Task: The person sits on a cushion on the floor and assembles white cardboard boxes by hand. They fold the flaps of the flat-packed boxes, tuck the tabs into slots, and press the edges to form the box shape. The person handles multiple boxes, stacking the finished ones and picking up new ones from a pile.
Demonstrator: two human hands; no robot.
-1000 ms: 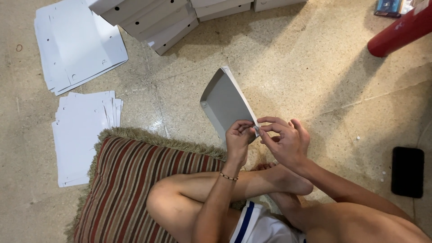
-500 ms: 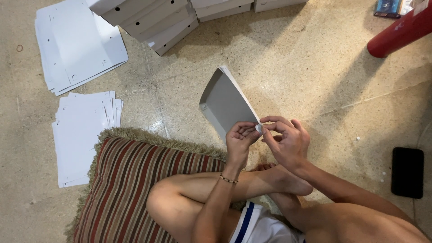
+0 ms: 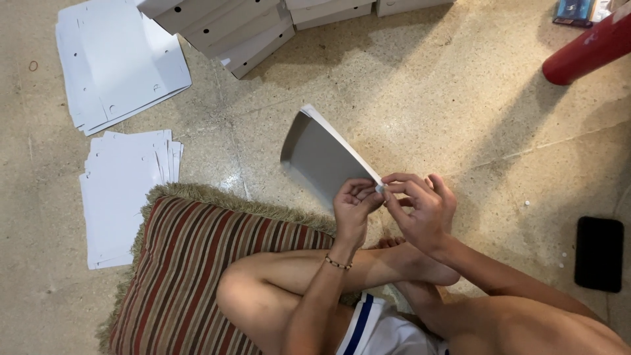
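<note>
I sit cross-legged on the floor and hold a flat white cardboard sheet [image 3: 323, 156] on edge in front of me, its grey inner face turned left. My left hand [image 3: 353, 204] pinches the sheet's near corner from the left. My right hand [image 3: 424, 207] meets it from the right, fingertips pressed on the same corner edge. The two hands touch at that corner.
A striped fringed cushion [image 3: 190, 263] lies under my left knee. Two stacks of flat white cardboard blanks [image 3: 118, 62] [image 3: 125, 190] sit at left. Several folded white boxes [image 3: 236, 26] line the top. A black phone [image 3: 599, 253] lies at right, a red cylinder [image 3: 585, 49] at upper right.
The cardboard sheet has shifted a little lower and right between my hands; my fingers have closed tighter on its near corner.
</note>
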